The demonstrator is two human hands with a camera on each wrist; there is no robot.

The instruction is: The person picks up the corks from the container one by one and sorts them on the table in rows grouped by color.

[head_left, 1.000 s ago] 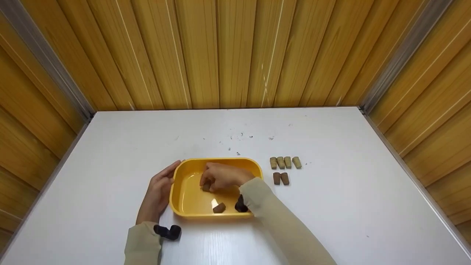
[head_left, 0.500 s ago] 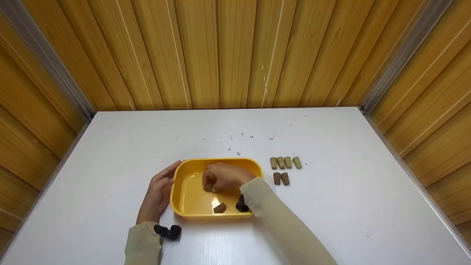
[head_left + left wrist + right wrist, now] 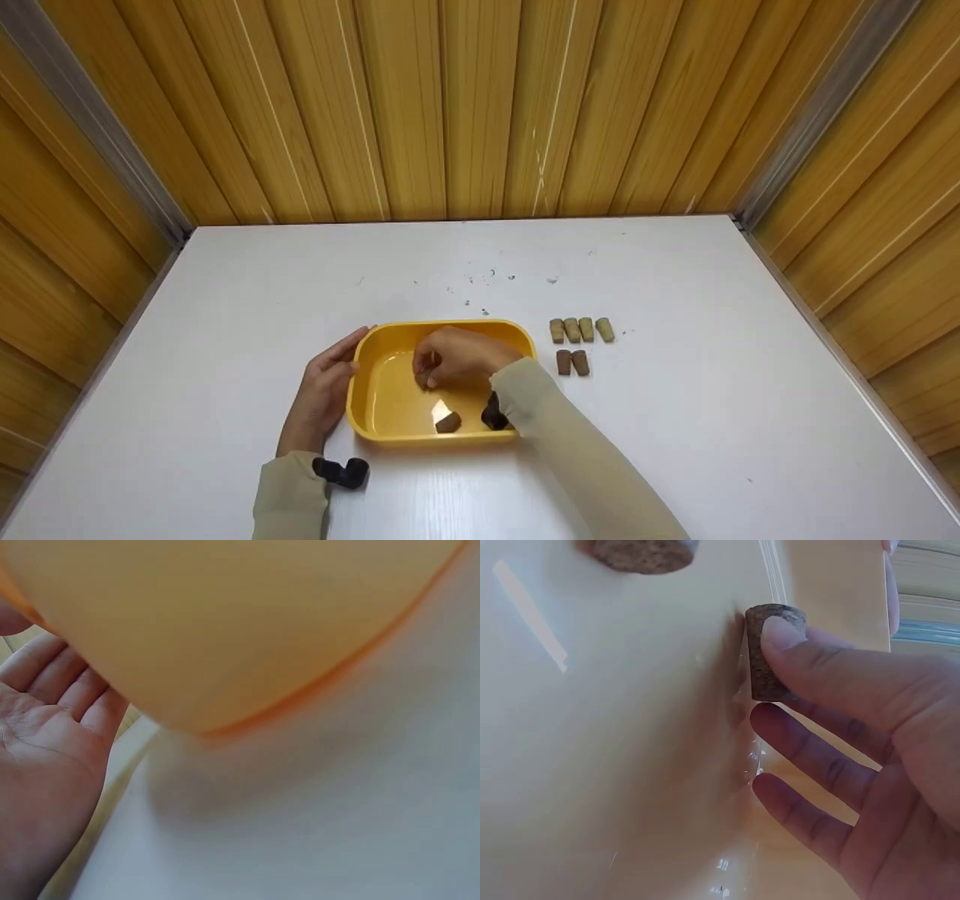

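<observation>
In the head view, my right hand (image 3: 459, 355) is inside a yellow plastic tray (image 3: 439, 439), pinching a brown cork stopper (image 3: 422, 379) between thumb and fingers. The right wrist view shows this tapered, speckled cork (image 3: 761, 675) under the thumb, while two other fingers are spread below it. Another brown cork (image 3: 448, 423) lies on the tray floor near its front wall. My left hand (image 3: 322, 390) rests along the tray's left outer side with fingers extended. In the left wrist view, those straight fingers lie against the tray wall (image 3: 202, 637), and the palm shows.
Right of the tray, a row of several light tan corks (image 3: 579, 330) lies on the white table (image 3: 720, 405). Two brown corks (image 3: 572, 363) lie just in front of that row. Small dark specks are scattered behind the tray. Wood-patterned panels enclose the back and sides.
My right hand has shifted slightly to the right inside the tray, and the cork in it has turned a little. The left hand and the tray look unmoved.
</observation>
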